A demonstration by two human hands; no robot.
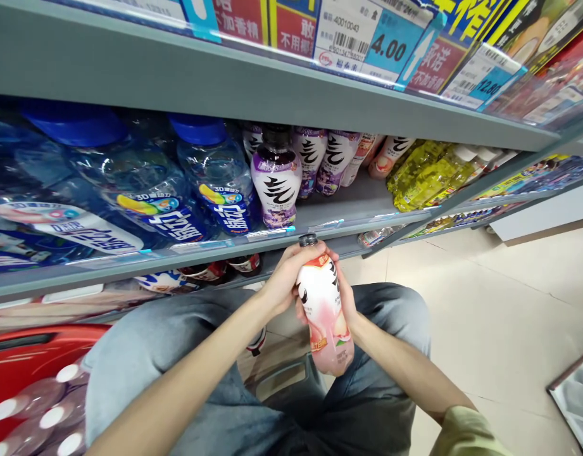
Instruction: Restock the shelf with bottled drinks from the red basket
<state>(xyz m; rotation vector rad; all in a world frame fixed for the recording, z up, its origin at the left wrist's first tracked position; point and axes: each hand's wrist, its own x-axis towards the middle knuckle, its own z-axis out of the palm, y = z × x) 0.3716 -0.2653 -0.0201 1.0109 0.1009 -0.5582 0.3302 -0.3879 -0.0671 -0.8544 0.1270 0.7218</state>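
Note:
I hold a pink peach drink bottle [325, 310] with a dark cap upright in front of me, above my knees. My left hand [287, 277] is wrapped round its upper part from the left. My right hand [348, 303] grips it from behind on the right. Just above the bottle runs the edge of a grey shelf [329, 223]. On that shelf stand purple grape bottles [276, 180] of the same brand, with pink bottles [388, 155] further back.
Large blue-capped water bottles [215, 171] fill the shelf's left. Yellow bottles [421, 171] lie to the right. A red basket [20, 361] with white-capped bottles [49, 415] sits at lower left. Price tags [371, 38] hang overhead. Beige floor tiles [500, 304] spread to the right.

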